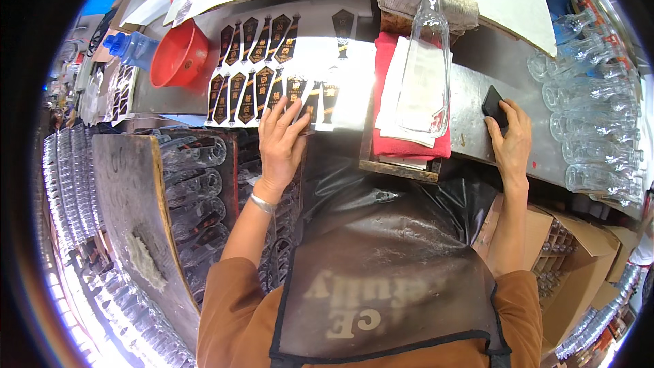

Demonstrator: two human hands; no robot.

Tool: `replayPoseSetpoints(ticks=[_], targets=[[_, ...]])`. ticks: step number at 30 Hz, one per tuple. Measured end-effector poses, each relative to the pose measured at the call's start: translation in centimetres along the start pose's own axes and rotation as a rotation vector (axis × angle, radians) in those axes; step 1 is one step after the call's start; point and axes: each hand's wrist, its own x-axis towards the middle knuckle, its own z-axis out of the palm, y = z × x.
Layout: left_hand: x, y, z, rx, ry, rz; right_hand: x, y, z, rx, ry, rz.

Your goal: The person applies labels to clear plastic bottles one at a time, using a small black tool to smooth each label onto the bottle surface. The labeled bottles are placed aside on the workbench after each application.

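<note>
My left hand (281, 142) reaches over the near edge of a sheet of black-and-gold decals (235, 88), its fingers stretched out on the lower row. A silver bangle (263, 203) circles that wrist. At the right, my right hand (514, 138) grips a small flat black piece (493, 105), perhaps a scraper, between thumb and fingers above the metal tabletop (470, 119). Between my hands a clear glass bottle (428, 61) lies with its neck away from me, on white cloths over a red cloth (385, 61) on a wooden stand (402, 169).
A red bowl (180, 54) and a clear bottle with a blue cap (129, 49) are at the far left. Clear bottles (593, 126) line the right side. Bottles (194, 187) fill a crate behind a wooden board (129, 211). A cardboard box (579, 266) stands lower right.
</note>
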Motion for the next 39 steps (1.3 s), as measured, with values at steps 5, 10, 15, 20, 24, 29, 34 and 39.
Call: replayPoseSetpoints(ticks=[5, 10, 15, 20, 24, 29, 34, 39], targets=[[0.5, 0.8, -0.4, -0.235, -0.028, 0.001, 1.6, 1.2, -0.9, 0.069, 0.038, -0.067], [1.9, 3.5, -3.7, -0.862, -0.101, -0.624, 1.5, 2.6, -1.1, 0.519, 0.166, 0.308], [6.6, 1.9, -3.7, -1.589, 0.042, -1.008, 0.5, 3.7, -0.7, 1.563, 0.104, 0.576], [15.9, 7.7, -2.4, -1.367, 0.089, -0.434, 1.8, -0.1, -1.8, 1.769, 0.036, 0.525], [18.5, 11.6, -3.4, -0.645, 0.058, 0.166, 3.2, -2.9, -2.9, 1.797, -0.089, 0.561], [16.6, 13.1, -1.6, -0.391, 0.016, 0.416, 5.0, -5.8, -3.3, 1.589, -0.347, 0.504], [15.5, 13.2, -0.8, -0.31, -0.018, 0.423, 8.0, -8.3, -1.7, 1.212, -0.342, 0.256], [15.2, 12.8, -2.3, -0.497, -0.085, 0.281, 10.3, -9.5, -1.4, 1.143, -0.439, 0.22]])
